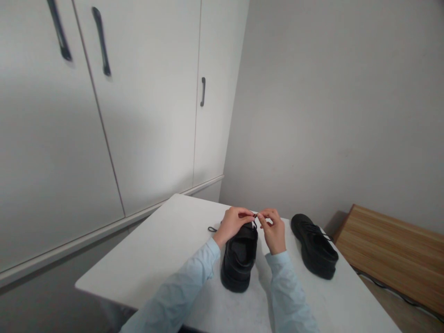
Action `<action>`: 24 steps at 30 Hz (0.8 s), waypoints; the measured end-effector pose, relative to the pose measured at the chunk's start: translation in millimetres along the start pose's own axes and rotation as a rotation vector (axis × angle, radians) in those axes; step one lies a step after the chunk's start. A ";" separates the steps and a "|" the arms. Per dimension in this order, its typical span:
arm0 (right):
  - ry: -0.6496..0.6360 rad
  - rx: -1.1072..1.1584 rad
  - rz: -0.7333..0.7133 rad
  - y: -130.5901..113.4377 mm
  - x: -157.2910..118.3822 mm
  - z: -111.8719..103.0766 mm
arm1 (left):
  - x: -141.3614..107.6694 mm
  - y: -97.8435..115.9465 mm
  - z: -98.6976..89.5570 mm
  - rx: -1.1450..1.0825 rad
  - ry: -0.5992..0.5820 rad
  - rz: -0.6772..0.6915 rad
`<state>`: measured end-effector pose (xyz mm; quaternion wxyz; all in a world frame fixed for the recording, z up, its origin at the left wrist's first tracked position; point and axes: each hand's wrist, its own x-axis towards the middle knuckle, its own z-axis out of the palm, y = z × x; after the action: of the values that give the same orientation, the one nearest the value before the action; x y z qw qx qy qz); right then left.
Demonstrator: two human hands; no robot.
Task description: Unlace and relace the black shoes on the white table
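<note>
A black shoe [239, 263] stands on the white table [152, 254], its heel toward me and its front partly hidden by my left hand. Above its front, my left hand [236, 223] pinches a black shoelace [255, 224]. My right hand [273, 227] pinches the same lace just to the right, the fingertips of both hands almost touching. A loose lace end lies left of the shoe. The second black shoe [314, 247] rests to the right of my right hand, with a lace over its right side.
White cabinets [152, 115] with dark handles stand behind and to the left. A grey wall [312, 115] rises behind the table. At the right is a wooden surface [391, 249], with a cable [391, 292] along its lower edge.
</note>
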<state>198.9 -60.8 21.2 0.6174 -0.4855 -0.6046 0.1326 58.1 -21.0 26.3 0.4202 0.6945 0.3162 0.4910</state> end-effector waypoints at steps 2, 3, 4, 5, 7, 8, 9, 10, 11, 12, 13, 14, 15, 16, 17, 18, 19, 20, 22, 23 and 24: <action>-0.011 -0.004 0.004 0.3 -0.2 0.7 | 0.0 -0.3 0.0 0.016 -0.007 -0.004; -0.014 -0.003 0.005 0.5 -0.5 1.3 | 0.0 -0.5 -0.3 0.022 -0.015 -0.006; -0.016 -0.003 0.004 0.8 -0.8 1.9 | 0.0 -0.8 -0.7 0.026 -0.025 -0.008; -0.017 -0.004 0.004 1.1 -1.2 2.7 | 0.0 -1.2 -1.0 0.028 -0.036 -0.009; -0.017 -0.012 0.004 1.9 -1.9 4.1 | 0.0 -2.9 -1.5 0.022 -0.055 -0.009; -0.017 -0.018 0.004 2.5 -2.1 4.7 | 0.0 -4.0 -1.7 0.012 -0.063 -0.009; -0.017 -0.021 0.002 3.3 -2.0 5.1 | 0.1 -5.3 -1.9 -0.002 -0.069 -0.009; -0.024 -0.017 0.000 4.3 -1.6 5.1 | 0.1 -6.6 -2.1 -0.020 -0.074 -0.010; -0.043 -0.002 0.002 5.7 -1.1 4.9 | 0.3 -7.8 -2.4 -0.040 -0.078 -0.012; -0.074 0.019 0.012 7.4 -0.4 4.4 | 0.4 -8.8 -2.9 -0.061 -0.079 -0.015; -0.113 0.040 0.028 9.4 0.3 3.8 | 0.7 -9.6 -3.4 -0.082 -0.078 -0.019; -0.157 0.051 0.051 11.7 0.8 3.2 | 0.9 -10.0 -4.1 -0.099 -0.076 -0.022; -0.202 0.051 0.078 14.1 1.1 2.8 | 1.2 -10.2 -4.8 -0.109 -0.075 -0.022; -0.243 0.041 0.102 16.5 0.9 2.7 | 1.5 -10.2 -5.5 -0.116 -0.076 -0.020; -0.277 0.028 0.120 18.7 0.4 3.1 | 1.9 -9.9 -6.3 -0.120 -0.078 -0.014; -0.308 0.022 0.130 20.5 -0.6 4.2 | 2.3 -9.4 -7.1 -0.119 -0.082 -0.005; -0.339 0.031 0.134 21.9 -1.8 5.9 | 2.9 -8.8 -7.8 -0.115 -0.085 0.003; -0.366 0.054 0.135 22.9 -3.2 8.2 | 3.5 -8.0 -8.6 -0.111 -0.087 0.008; -0.408 0.124 0.133 23.6 -6.0 13.7 | 4.9 -6.0 -9.9 -0.108 -0.089 0.007; -0.424 0.156 0.136 23.5 -7.1 16.5 | 5.7 -4.9 -10.5 -0.110 -0.095 0.000; -0.436 0.184 0.141 23.4 -8.0 18.9 | 6.6 -3.7 -11.0 -0.115 -0.102 -0.006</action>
<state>190.4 -47.0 -5.3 0.5031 -0.4282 -0.6736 0.3315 49.7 -10.7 27.5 0.4765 0.6925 0.2678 0.4708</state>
